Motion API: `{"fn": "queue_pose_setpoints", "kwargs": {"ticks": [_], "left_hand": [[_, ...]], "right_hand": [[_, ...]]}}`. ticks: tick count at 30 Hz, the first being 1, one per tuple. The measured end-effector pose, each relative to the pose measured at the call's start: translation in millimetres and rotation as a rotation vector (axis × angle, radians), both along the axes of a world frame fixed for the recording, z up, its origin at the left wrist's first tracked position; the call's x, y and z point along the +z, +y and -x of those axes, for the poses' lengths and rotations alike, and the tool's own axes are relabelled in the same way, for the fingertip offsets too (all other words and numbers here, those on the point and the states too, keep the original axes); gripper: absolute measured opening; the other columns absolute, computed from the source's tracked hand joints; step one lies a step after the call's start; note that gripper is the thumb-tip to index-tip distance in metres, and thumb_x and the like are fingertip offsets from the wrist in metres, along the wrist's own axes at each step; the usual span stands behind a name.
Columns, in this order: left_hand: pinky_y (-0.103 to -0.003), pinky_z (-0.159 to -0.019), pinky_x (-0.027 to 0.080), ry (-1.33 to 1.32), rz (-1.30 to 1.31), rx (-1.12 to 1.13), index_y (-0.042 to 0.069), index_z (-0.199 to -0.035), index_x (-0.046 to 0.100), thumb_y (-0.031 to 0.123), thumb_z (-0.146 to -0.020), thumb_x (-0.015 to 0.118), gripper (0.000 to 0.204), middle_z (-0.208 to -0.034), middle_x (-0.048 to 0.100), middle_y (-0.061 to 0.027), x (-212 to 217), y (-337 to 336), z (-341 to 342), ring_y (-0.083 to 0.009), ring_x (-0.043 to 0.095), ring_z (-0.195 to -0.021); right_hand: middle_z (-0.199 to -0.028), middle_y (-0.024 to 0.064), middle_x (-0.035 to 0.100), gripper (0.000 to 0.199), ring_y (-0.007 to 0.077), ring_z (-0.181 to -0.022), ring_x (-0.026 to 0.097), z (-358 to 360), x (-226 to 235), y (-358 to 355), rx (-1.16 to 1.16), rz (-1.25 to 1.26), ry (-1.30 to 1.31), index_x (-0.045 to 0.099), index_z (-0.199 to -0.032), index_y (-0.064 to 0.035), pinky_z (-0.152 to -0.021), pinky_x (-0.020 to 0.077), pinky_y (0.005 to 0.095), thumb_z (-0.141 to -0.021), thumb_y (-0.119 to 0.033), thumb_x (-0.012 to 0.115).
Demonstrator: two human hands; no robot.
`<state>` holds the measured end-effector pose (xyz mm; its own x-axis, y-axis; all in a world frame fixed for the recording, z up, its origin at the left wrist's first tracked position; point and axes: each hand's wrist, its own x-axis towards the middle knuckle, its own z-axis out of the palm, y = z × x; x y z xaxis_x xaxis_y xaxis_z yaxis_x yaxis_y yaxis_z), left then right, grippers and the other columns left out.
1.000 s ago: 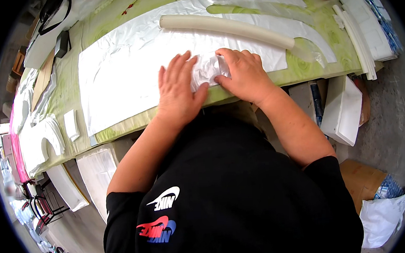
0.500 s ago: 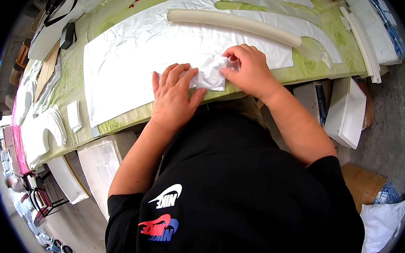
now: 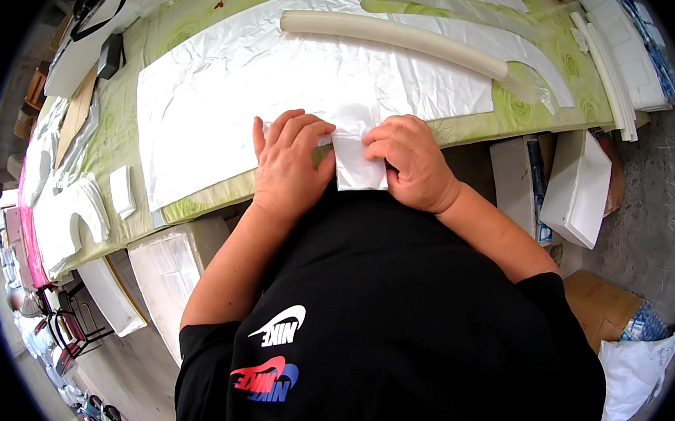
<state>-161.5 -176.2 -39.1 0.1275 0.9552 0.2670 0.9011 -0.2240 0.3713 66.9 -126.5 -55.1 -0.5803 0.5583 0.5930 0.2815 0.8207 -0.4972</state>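
A small white folded piece [image 3: 359,166], thin and faintly glossy like plastic film, is pinched at the table's near edge. The large white sheet [image 3: 282,89] spread over the table is seen as crinkled, shiny plastic. The table [image 3: 219,194] is covered by a smooth, light green patterned cloth with a slight sheen. A cream tube [image 3: 392,38] near the far edge looks matt and foam-like. Matt white foam boards [image 3: 579,190] are stacked below the right corner.

Bright, even daylight; the glossy white plastic sheet [image 3: 266,82] shows mild glare. Focus is sharp there, while fisheye bending and dark vignetting grow away from it.
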Motion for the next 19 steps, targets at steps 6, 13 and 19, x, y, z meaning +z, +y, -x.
{"fn": "queue_pose_setpoints", "kwargs": {"ticks": [6, 13, 19], "left_hand": [[-0.064, -0.121, 0.017, 0.032, -0.027, -0.078, 0.019, -0.126, 0.069, 0.013, -0.087, 0.072, 0.04, -0.131, 0.065, 0.0039, 1, -1, 0, -0.0246, 0.052, -0.135], [-0.064, -0.12, 0.017, 0.073, -0.023, -0.159, 0.019, -0.126, 0.07, 0.011, -0.089, 0.069, 0.037, -0.134, 0.066, 0.0061, 5, 3, -2, -0.0211, 0.053, -0.134], [-0.064, -0.121, 0.016, 0.036, -0.014, -0.201, 0.019, -0.128, 0.069, 0.013, -0.088, 0.071, 0.04, -0.137, 0.065, 0.0053, 6, 5, -2, -0.019, 0.053, -0.135]], "right_hand": [[-0.114, 0.0059, 0.068, 0.036, 0.0311, -0.108, 0.061, 5, -1, -4, -0.1, -0.05, 0.002, 0.066, -0.097, -0.0102, -0.094, 0.0491, 0.0412, -0.067, 0.011, 0.067], [-0.123, 0.0057, 0.063, 0.032, 0.031, -0.117, 0.056, 3, -2, -5, -0.16, -0.075, -0.094, 0.066, -0.103, -0.0114, -0.102, 0.0436, 0.0464, -0.072, -0.001, 0.071], [-0.131, 0.0061, 0.06, 0.044, 0.0302, -0.124, 0.051, -9, 6, -6, -0.216, -0.018, -0.207, 0.066, -0.114, -0.013, -0.113, 0.0351, 0.054, -0.071, -0.01, 0.077]]}}
